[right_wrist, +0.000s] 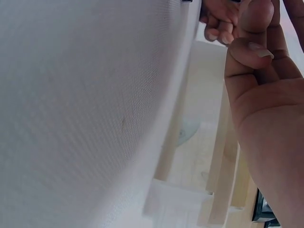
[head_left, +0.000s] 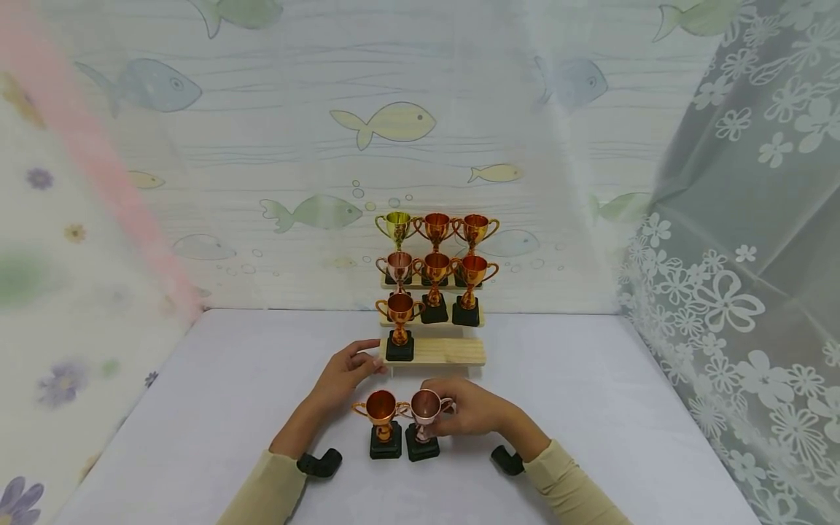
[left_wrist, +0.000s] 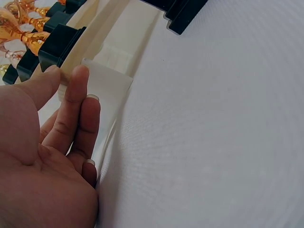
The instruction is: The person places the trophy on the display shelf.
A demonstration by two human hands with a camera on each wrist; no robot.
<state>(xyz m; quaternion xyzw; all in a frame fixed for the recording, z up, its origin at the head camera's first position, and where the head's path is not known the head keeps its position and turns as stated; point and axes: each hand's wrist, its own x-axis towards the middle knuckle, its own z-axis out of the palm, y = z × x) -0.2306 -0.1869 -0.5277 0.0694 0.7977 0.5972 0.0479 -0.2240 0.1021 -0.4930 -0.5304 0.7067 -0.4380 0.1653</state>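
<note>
In the head view, my left hand (head_left: 348,372) is at the left end of the lowest shelf of a tiered wooden stand (head_left: 453,351). The left wrist view shows its thumb and forefinger pinching the shelf end, beside a black trophy base (left_wrist: 54,45). My right hand (head_left: 469,408) holds a small rose-pink trophy (head_left: 425,405) by its right side, near the handle and stem. Just left of that cup stands an orange-bronze trophy (head_left: 382,410) on the table, its handle close to the pink one's. From the right wrist, the fingers (right_wrist: 251,54) appear bent, and the held cup is hidden.
One bronze trophy (head_left: 400,313) occupies the left of the lowest shelf. Behind it, two higher tiers carry several more, including a gold trophy (head_left: 397,226) at top left. White cloth covers the table (head_left: 577,379); a fish-print curtain (head_left: 275,146) hangs behind.
</note>
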